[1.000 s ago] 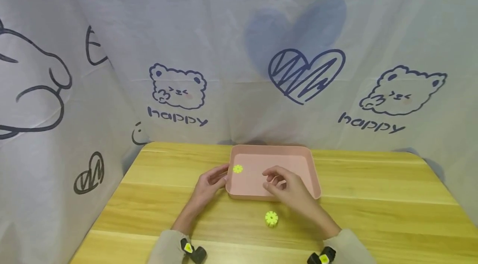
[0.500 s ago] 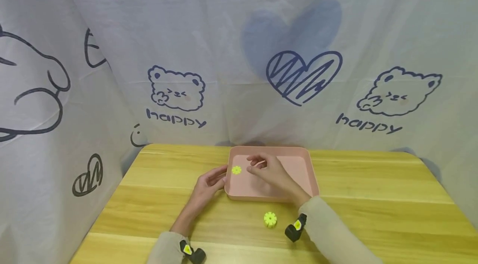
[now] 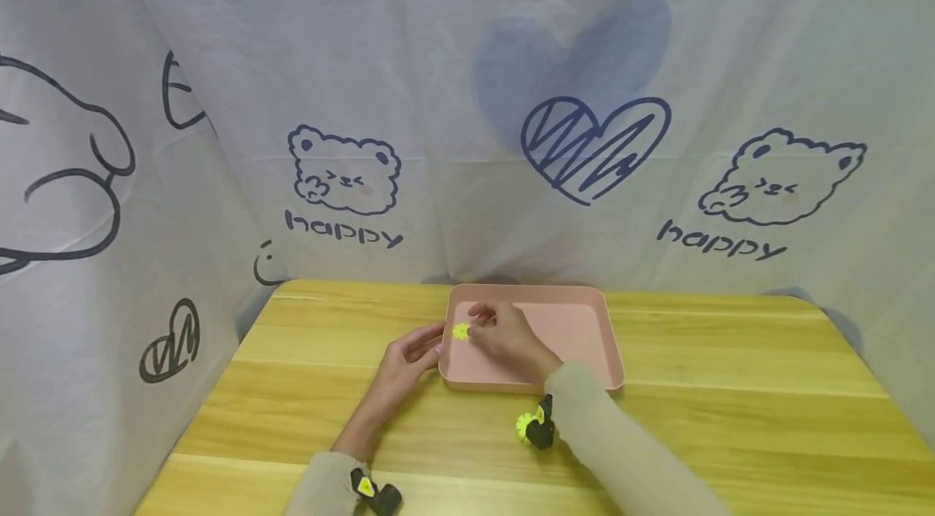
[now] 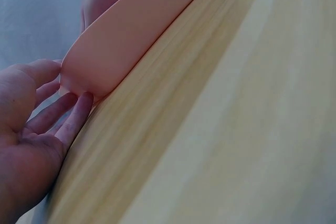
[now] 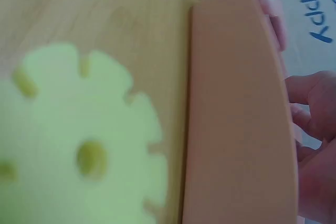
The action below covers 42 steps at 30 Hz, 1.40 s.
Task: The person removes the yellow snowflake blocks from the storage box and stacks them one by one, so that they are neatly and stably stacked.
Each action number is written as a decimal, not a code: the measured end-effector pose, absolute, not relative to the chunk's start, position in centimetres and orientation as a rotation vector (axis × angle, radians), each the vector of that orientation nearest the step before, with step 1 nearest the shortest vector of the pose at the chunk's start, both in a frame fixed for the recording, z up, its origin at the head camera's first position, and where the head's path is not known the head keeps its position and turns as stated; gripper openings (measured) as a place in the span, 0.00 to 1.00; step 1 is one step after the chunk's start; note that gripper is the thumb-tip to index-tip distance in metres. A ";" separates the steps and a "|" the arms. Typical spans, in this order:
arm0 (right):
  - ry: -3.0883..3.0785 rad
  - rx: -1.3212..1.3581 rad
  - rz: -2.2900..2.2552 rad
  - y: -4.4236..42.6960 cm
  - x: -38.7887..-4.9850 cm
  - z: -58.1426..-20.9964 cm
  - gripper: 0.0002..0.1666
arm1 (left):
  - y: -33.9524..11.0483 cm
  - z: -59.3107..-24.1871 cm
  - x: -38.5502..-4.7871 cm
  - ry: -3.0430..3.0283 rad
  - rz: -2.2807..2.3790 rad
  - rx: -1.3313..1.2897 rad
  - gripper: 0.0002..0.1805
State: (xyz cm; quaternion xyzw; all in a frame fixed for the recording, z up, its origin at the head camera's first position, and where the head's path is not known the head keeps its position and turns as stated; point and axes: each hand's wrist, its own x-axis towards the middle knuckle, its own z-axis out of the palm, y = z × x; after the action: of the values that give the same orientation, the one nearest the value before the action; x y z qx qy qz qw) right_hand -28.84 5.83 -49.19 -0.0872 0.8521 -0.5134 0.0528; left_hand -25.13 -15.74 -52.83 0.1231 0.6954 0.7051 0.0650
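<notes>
A shallow pink tray [image 3: 570, 329] lies at the far side of the table. Inside it, close to the left wall, is a small yellow-green notched disc [image 3: 460, 331]. My right hand [image 3: 507, 341] reaches over the tray, fingers bent with a gap between thumb and forefinger; the thumb tip is right beside the disc. Fingers of my left hand [image 3: 404, 362] touch the outside of the tray's left wall, as the left wrist view also shows. In front of the tray stands a thick yellow-green notched disc piece [image 5: 121, 124], partly hidden in the head view by the right wrist camera.
The wooden table [image 3: 730, 386] extends to both sides of the tray. Behind and left of it hangs a white cloth [image 3: 467, 199] printed with bears and hearts. Black cameras are strapped to both wrists, the right one [image 3: 540, 431] just above the thick disc piece.
My right hand has moved left across the tray to the small disc, its forearm now passing beside the thick disc piece. My left hand has stayed at the tray's left wall.
</notes>
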 end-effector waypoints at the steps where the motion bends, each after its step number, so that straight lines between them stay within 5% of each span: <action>1: 2.609 -0.270 -1.529 5.6 -28.9 -49.3 0.16 | -15.7 -52.8 -25.1 2.098 2.128 0.370 0.24; 42: 2.776 -0.410 -1.147 4.1 -29.6 -49.7 0.10 | -15.7 -52.6 -25.0 2.121 2.086 0.407 0.24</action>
State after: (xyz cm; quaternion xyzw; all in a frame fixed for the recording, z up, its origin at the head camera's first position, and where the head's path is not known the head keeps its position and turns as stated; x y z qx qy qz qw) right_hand -29.57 4.14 -49.66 -0.1351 0.9144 -0.3776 0.0550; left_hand -25.03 -15.74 -52.64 0.1352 0.7047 0.6930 0.0693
